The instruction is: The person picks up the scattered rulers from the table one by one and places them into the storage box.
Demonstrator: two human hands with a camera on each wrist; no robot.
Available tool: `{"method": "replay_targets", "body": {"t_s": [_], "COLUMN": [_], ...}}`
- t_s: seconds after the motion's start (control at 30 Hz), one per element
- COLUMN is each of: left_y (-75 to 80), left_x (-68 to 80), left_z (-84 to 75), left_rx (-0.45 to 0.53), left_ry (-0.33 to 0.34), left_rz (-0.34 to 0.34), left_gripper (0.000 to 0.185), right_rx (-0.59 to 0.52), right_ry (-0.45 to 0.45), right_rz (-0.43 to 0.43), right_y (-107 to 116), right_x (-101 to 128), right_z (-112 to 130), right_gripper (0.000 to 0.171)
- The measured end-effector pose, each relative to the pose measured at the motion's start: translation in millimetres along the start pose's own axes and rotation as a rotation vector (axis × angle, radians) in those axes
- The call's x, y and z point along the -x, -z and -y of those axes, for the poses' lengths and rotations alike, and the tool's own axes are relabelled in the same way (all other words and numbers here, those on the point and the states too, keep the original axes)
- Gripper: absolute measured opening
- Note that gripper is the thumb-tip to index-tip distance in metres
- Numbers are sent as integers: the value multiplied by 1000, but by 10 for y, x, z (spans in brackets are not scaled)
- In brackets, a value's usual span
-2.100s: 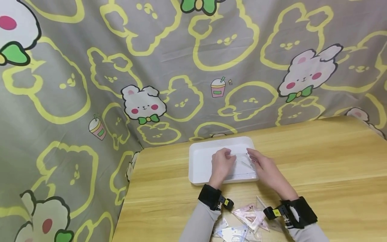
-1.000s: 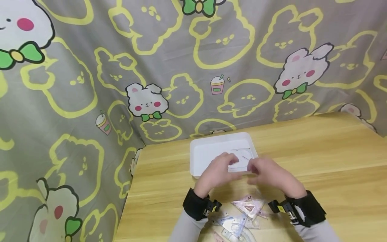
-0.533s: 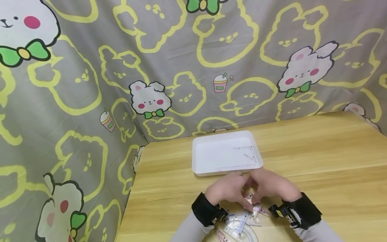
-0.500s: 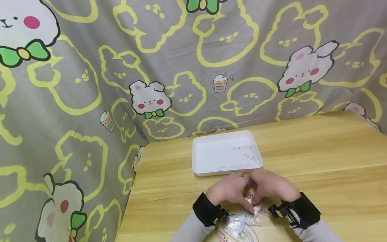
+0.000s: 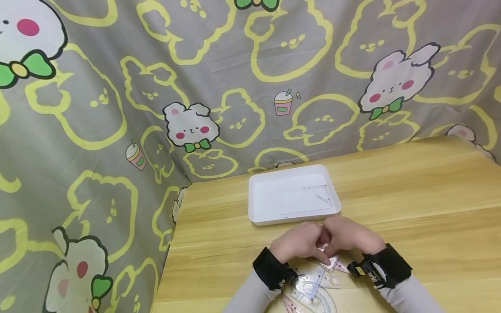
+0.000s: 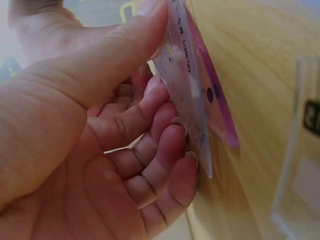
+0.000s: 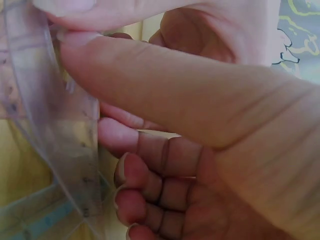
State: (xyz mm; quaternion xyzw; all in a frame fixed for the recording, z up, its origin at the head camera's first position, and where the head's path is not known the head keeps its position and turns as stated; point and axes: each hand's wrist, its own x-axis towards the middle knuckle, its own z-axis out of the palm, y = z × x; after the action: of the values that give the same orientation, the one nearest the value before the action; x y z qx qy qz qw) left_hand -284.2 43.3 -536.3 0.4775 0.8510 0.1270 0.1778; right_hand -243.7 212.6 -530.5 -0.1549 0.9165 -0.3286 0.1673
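In the head view both hands meet over a pile of see-through drawing tools in front of the white tray. My left hand pinches a clear set square between thumb and curled fingers. The right hand pinches the same set square, its thumb at the edge and its fingertips behind. A pink set square lies just beyond the held one. Nearer the person are a blue-marked set square and a clear protractor. The hands hide part of the pile.
Inside the tray, at its right side, lie clear pieces with ruler marks. The wooden table extends left and right of the pile. A patterned grey curtain hangs along the back and left edges.
Both hands have come from the tray back toward the person and down to the pile. The clear pieces stay in the tray. The hands have closed together on a set square.
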Motion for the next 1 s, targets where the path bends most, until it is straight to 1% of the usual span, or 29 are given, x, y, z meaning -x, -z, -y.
{"method": "replay_targets", "body": {"t_s": [0.13, 0.27, 0.43, 0.57, 0.63, 0.73, 0.8, 0.9, 1.0], "left_y": [29, 68, 74, 84, 114, 169, 199, 243, 296], "left_x": [-11, -26, -11, 21, 36, 67, 87, 111, 135], "left_z": [38, 82, 122, 149, 165, 190, 216, 260, 304], "left_rx": [26, 44, 53, 55, 60, 101, 144, 183, 215], "left_ry": [11, 30, 47, 38, 26, 26, 27, 19, 4], "left_rz": [22, 25, 3, -30, -42, -49, -44, -33, -56], "left_gripper": [41, 40, 37, 38, 38, 32, 28, 22, 19], "right_rx": [-51, -68, -33, -27, -53, -124, -166, -203, -216], "right_ry": [83, 154, 151, 145, 151, 179, 201, 218, 222], "right_rz": [0, -25, -45, -38, -25, 10, 46, 87, 85], "right_y": [29, 85, 93, 111, 146, 201, 224, 242, 263], "right_x": [-9, -15, -30, -34, -31, -21, -14, -1, 27], "right_z": [-74, -125, -153, -153, -138, -118, -117, -120, -131], "right_gripper": [28, 27, 28, 28, 27, 29, 31, 33, 30]}}
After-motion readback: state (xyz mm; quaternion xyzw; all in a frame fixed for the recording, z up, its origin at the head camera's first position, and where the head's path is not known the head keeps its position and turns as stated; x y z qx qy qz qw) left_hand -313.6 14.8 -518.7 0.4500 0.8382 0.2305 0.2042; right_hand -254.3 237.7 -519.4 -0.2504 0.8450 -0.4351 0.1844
